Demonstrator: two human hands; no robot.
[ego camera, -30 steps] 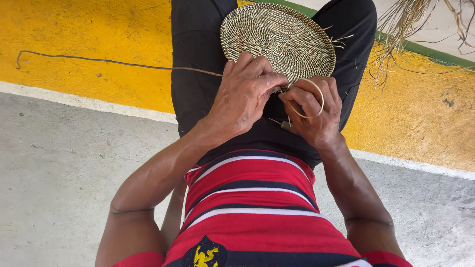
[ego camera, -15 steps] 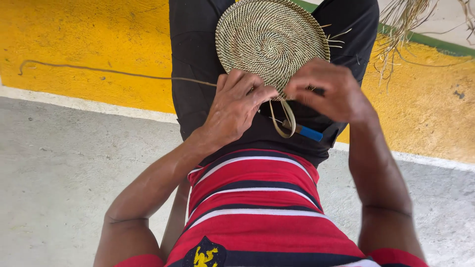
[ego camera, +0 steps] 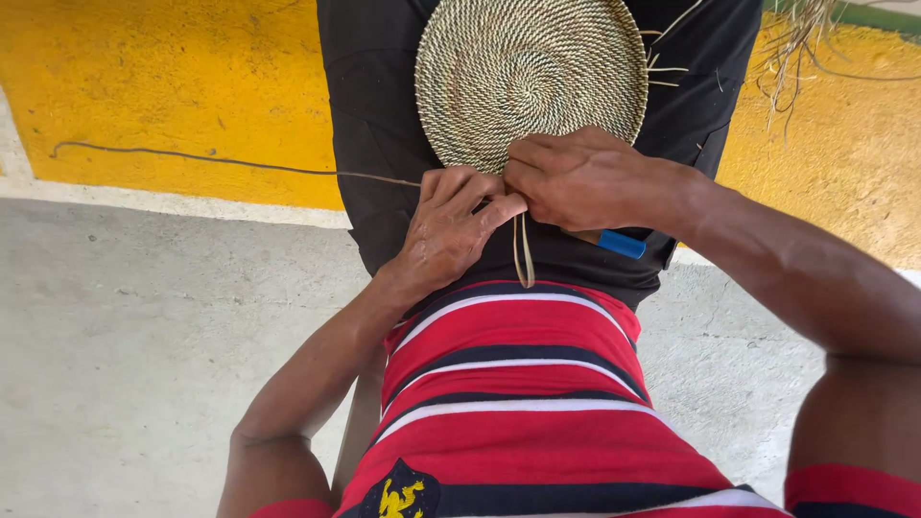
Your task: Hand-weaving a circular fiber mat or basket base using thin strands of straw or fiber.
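Coiled woven disc (ego camera: 532, 72) sits on the lap, near rim under both hands. Left hand (ego camera: 451, 230) pinches a looped fibre strand (ego camera: 523, 254) at that rim; right hand (ego camera: 585, 177) is clenched on the edge, over a blue tool (ego camera: 622, 244). Strand's long tail (ego camera: 192, 159) runs left across yellow floor (ego camera: 144, 86); open concrete (ego camera: 144, 336) nearer.

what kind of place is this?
Probably an informal craft spot, outdoors or semi-open, not a workshop bench: bare concrete floor, a yellow painted strip, loose dry fibres, and a coiled woven disc worked on the lap.
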